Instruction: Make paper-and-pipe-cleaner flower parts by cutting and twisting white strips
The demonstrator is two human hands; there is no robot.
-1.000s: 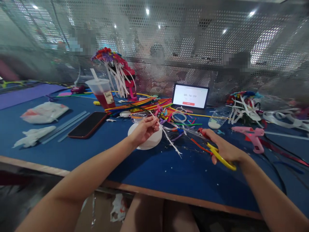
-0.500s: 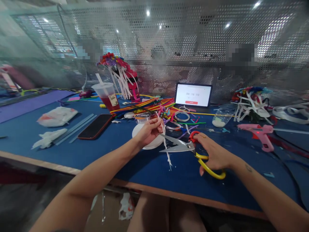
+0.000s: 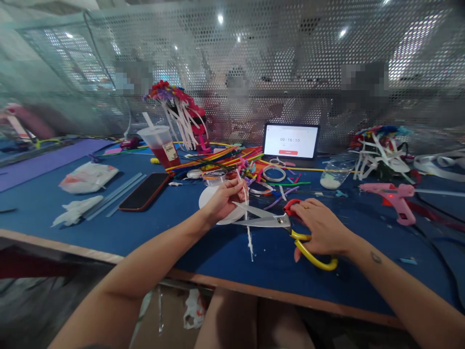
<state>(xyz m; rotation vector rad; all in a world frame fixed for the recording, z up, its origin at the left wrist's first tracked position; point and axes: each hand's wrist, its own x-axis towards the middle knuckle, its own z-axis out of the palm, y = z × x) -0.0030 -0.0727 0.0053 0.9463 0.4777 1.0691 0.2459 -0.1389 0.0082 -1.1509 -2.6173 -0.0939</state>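
Blue table [image 3: 218, 252] beneath parted scissors [image 3: 269, 221] and a white strand [image 3: 249, 235]

The strand's lower end hung nearest the table's front edge, and higher up it crossed both blades. The right hand [image 3: 319, 228] had its fingers curled round the handles; the left hand [image 3: 227, 198] pinched the strand above a white disc [image 3: 209, 196]. A phone [image 3: 144, 192] and pink glue gun [image 3: 395, 196] flanked them. Farther back stood a lit tablet [image 3: 291, 141] before perforated metal [image 3: 232, 53].

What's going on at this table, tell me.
A person's left hand pinches a thin white strand above a white disc. The right hand holds scissors, their blades open across the strand, which hangs on below them. Behind, a tablet shows 00:16:10.
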